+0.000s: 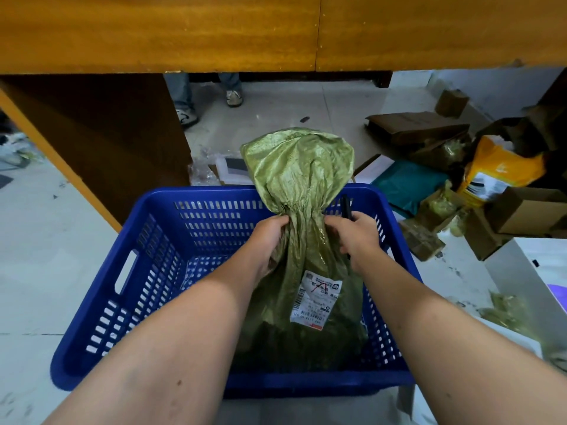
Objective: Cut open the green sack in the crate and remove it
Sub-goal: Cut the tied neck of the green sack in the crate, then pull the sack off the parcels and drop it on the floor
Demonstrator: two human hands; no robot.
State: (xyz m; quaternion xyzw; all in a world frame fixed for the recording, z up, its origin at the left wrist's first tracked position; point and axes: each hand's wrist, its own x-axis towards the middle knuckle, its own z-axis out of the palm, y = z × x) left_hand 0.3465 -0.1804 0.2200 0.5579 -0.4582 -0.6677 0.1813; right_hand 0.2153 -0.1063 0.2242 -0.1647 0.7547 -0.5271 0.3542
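A green woven sack [302,265] stands upright in the blue plastic crate [147,271], its neck cinched and its top flaring above the far rim. A white shipping label [316,303] is stuck on its front. My left hand [268,240] grips the sack's neck from the left. My right hand [356,237] presses against the neck from the right while holding a black cutter [346,210] that points up past the fingers.
A yellow wooden counter [276,32] hangs over the far side, with its brown panel [107,142] at left. Cardboard boxes [521,213], a yellow mailer [497,170] and green packaging lie on the floor at right. Another person's feet [208,102] stand beyond the counter.
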